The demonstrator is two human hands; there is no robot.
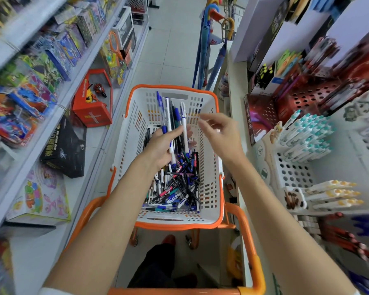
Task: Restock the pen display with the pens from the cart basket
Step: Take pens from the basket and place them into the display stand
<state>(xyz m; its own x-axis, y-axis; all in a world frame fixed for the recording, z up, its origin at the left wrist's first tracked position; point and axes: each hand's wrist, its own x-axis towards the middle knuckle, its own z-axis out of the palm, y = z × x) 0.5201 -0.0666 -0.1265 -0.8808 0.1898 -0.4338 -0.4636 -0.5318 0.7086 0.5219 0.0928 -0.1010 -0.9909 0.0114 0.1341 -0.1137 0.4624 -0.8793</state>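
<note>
Orange cart handle (pixel 251 252) frames the bottom of a shop aisle with a pale tiled floor (pixel 168 50), toy shelves (pixel 51 103) on the left and a white pen display (pixel 294 167) on the right. A white basket (pixel 219 167) on the cart holds a heap of loose pens (pixel 175 188). Above the heap, the left hand (pixel 160 147) curls its fingers around a bunch of pens (pixel 170 116). The right hand (pixel 219 135) hovers just beside it, fingers loosely spread, holding nothing.

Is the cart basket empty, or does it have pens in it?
Not empty. A loose pile of pens lies on the bottom of the basket, and the left hand grips another bunch above it.
</note>
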